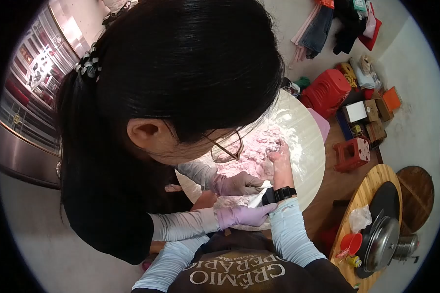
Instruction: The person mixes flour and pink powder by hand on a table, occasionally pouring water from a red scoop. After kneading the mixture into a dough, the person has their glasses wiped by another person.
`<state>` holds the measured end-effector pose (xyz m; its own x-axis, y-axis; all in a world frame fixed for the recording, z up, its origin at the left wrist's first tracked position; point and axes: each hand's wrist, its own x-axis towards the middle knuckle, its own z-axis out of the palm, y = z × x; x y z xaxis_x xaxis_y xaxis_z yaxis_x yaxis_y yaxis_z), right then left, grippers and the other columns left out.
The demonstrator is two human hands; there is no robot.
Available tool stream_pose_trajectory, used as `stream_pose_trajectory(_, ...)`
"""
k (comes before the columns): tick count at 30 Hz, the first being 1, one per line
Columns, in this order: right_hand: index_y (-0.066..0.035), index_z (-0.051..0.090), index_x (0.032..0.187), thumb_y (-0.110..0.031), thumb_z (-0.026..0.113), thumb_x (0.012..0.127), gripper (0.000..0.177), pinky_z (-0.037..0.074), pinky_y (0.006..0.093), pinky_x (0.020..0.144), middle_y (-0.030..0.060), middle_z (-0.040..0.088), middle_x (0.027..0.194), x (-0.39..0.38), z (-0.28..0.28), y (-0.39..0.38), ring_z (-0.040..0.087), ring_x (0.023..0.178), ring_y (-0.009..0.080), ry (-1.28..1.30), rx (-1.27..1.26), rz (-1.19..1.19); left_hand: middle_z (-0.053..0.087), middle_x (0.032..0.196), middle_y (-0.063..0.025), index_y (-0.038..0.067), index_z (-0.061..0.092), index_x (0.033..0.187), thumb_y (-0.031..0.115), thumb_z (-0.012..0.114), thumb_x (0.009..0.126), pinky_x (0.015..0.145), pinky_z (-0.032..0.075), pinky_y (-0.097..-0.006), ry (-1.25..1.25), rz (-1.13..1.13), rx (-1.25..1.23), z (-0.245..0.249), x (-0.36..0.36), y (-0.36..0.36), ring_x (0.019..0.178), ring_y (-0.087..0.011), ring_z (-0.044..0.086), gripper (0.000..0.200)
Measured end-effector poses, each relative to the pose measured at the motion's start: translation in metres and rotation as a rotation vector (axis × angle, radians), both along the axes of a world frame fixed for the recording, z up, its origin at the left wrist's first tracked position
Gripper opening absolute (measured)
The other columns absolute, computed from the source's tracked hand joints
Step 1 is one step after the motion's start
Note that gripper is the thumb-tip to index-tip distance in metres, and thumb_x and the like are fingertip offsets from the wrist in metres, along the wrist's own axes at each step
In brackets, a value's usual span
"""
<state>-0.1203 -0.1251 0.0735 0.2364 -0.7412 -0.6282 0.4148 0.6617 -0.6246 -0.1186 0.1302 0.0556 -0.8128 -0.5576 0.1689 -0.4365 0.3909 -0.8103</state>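
Note:
My right hand (279, 152) is in the crumbly pink dough (252, 151) on the round table (310, 171), its floury fingers curled into it. A black watch (284, 194) is on that wrist, above a light blue sleeve. My left hand (206, 200) shows only in part beneath a co-worker's arms; its fingers are hidden. The co-worker's gloved hands, one greyish (242, 184) and one purple (249, 215), hold a white cloth or tissue (260, 195) beside my right wrist.
The co-worker's head (181, 68) leans in from the left, covering part of the table. On the right stand red stools (352, 154), boxes (371, 110) and a wooden table (344, 246) with a lidded metal pan (382, 244) and a red bowl (351, 242).

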Motion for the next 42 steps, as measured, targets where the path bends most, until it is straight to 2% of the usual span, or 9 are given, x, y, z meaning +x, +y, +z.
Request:
stream_pose_trajectory(5, -0.012, 0.055, 0.088, -0.022, 0.051, 0.086, 0.01, 0.045, 0.0424, 0.066, 0.0084, 0.06, 0.089, -0.016, -0.088, -0.048, 0.053, 0.082, 0.0245, -0.226, 0.223, -0.105, 0.059, 0.11, -0.0143, -0.013, 0.057, 0.114, 0.011, 0.044, 0.094, 0.104, 0.039, -0.0436, -0.286, -0.033, 0.155, 0.062, 0.012, -0.004, 0.099, -0.0268, 0.054, 0.033)
stream_pose_trajectory(8, -0.012, 0.054, 0.087, -0.02, 0.051, 0.086, 0.009, 0.045, 0.0415, 0.066, 0.0081, 0.061, 0.088, -0.019, -0.031, 0.01, 0.053, 0.079, 0.0248, 0.033, -0.295, 0.116, 0.059, 0.113, -0.0164, -0.015, 0.056, 0.114, 0.015, 0.043, 0.097, 0.106, 0.038, -0.0466, -0.268, -0.063, 0.132, 0.071, 0.018, -0.004, 0.105, -0.0312, 0.054, 0.037)
stream_pose_trajectory(12, 0.0, 0.039, 0.134, 0.002, 0.049, 0.074, 0.06, 0.047, 0.0344, 0.082, 0.0096, 0.053, 0.115, -0.026, -0.029, 0.017, 0.054, 0.098, 0.0203, -0.144, -0.397, 0.146, 0.057, 0.119, -0.023, -0.021, 0.052, 0.114, 0.021, 0.039, 0.1, 0.107, 0.038, -0.0524, -0.396, -0.014, -0.106, 0.068, 0.019, -0.007, 0.112, -0.0374, 0.053, 0.046)
stream_pose_trajectory(17, -0.007, 0.054, 0.096, -0.013, 0.046, 0.085, 0.016, 0.045, 0.0379, 0.068, 0.0096, 0.06, 0.094, -0.009, -0.103, -0.071, 0.055, 0.078, 0.0231, -0.229, 0.055, -0.036, 0.056, 0.118, -0.0267, -0.021, 0.05, 0.114, 0.022, 0.042, 0.1, 0.103, 0.042, -0.0525, -0.424, 0.105, -0.104, 0.046, 0.02, -0.015, 0.104, -0.0413, 0.057, 0.046)
stream_pose_trajectory(25, -0.013, 0.053, 0.079, -0.027, 0.044, 0.089, 0.02, 0.043, 0.0404, 0.056, 0.0091, 0.059, 0.083, 0.018, -0.056, -0.038, 0.054, 0.07, 0.0241, -0.221, 0.108, -0.059, 0.045, 0.134, -0.0245, -0.01, 0.045, 0.128, 0.023, 0.044, 0.099, 0.109, 0.032, -0.0489, -0.108, 0.254, -0.263, 0.009, 0.016, -0.019, 0.124, -0.0411, 0.044, 0.044)
stream_pose_trajectory(27, -0.015, 0.055, 0.084, -0.035, 0.043, 0.09, 0.024, 0.044, 0.0427, 0.057, 0.0114, 0.062, 0.089, 0.02, -0.059, -0.039, 0.056, 0.072, 0.0266, 0.011, 0.077, -0.057, 0.05, 0.126, -0.0246, -0.013, 0.046, 0.124, 0.019, 0.047, 0.097, 0.104, 0.039, -0.0461, 0.754, 0.189, 0.791, 0.041, 0.017, -0.019, 0.111, -0.0375, 0.053, 0.042)
stream_pose_trajectory(31, -0.014, 0.052, 0.069, -0.036, 0.043, 0.094, 0.034, 0.038, 0.0398, 0.046, 0.003, 0.052, 0.065, 0.022, -0.043, -0.027, 0.047, 0.053, 0.0229, 0.085, 0.091, 0.028, 0.051, 0.12, -0.0253, -0.017, 0.046, 0.119, 0.019, 0.045, 0.098, 0.104, 0.038, -0.0463, 0.829, 0.058, 1.016, 0.012, 0.025, -0.024, 0.105, -0.0346, 0.055, 0.041)
stream_pose_trajectory(37, -0.014, 0.053, 0.068, -0.033, 0.046, 0.091, 0.031, 0.034, 0.0405, 0.043, 0.0021, 0.047, 0.059, 0.017, -0.031, -0.019, 0.043, 0.048, 0.0216, -0.065, 0.073, 0.056, 0.052, 0.119, -0.0226, -0.015, 0.048, 0.116, 0.011, 0.039, 0.096, 0.109, 0.031, -0.0529, 0.072, 0.083, -0.048, -0.01, 0.026, -0.026, 0.115, -0.0381, 0.048, 0.034)
stream_pose_trajectory(42, -0.021, 0.057, 0.097, -0.053, 0.038, 0.089, 0.037, 0.041, 0.0459, 0.045, 0.0072, 0.063, 0.08, 0.009, -0.004, 0.001, 0.053, 0.059, 0.0224, 0.191, 0.059, 0.278, 0.053, 0.123, -0.0256, -0.015, 0.047, 0.12, 0.021, 0.045, 0.099, 0.098, 0.046, -0.0528, -0.402, 0.198, -0.065, 0.032, 0.023, -0.021, 0.113, -0.0424, 0.054, 0.042)
